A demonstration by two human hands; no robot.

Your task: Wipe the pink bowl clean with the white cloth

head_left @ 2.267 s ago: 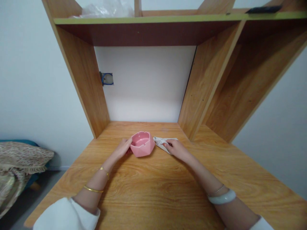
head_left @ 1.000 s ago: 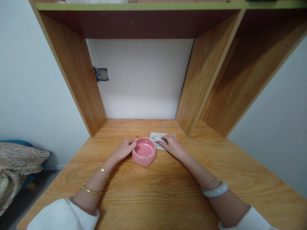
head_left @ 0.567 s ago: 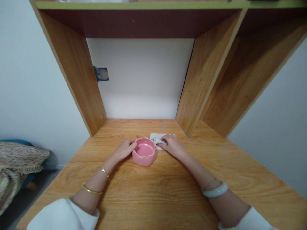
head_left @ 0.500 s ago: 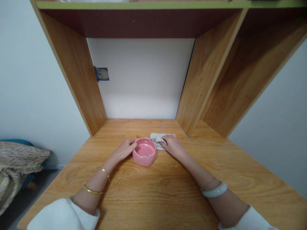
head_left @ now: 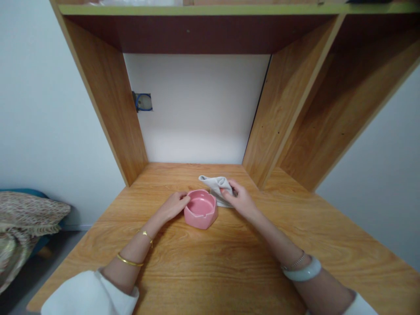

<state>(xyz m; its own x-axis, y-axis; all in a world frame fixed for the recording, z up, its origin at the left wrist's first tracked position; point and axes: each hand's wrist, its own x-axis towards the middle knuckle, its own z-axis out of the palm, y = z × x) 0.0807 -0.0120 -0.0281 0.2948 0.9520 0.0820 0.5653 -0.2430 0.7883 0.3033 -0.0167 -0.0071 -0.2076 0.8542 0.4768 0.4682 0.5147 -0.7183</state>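
A pink, angular ashtray (head_left: pixel 201 210) with notches in its rim stands upright on the wooden desk (head_left: pixel 210 262). My left hand (head_left: pixel 175 204) grips its left side, thumb at the rim and the other fingers partly hidden behind it. Just right of the ashtray, my right hand (head_left: pixel 239 197) pinches a light grey cloth (head_left: pixel 218 186). The cloth is bunched and folded, its left corner raised behind the ashtray's rim and its lower part close to the desk.
Wooden side panels (head_left: pixel 105 100) and a divider (head_left: pixel 292 105) frame the desk's back, under a shelf with a green edge (head_left: pixel 203 9). An uncovered socket box (head_left: pixel 143 102) sits in the white back wall. A woven blanket (head_left: pixel 29 218) lies at the far left.
My right hand has gathered the cloth and lifted part of it off the desk; before, it lay flatter. My left hand stays on the ashtray. The view has shifted slightly.
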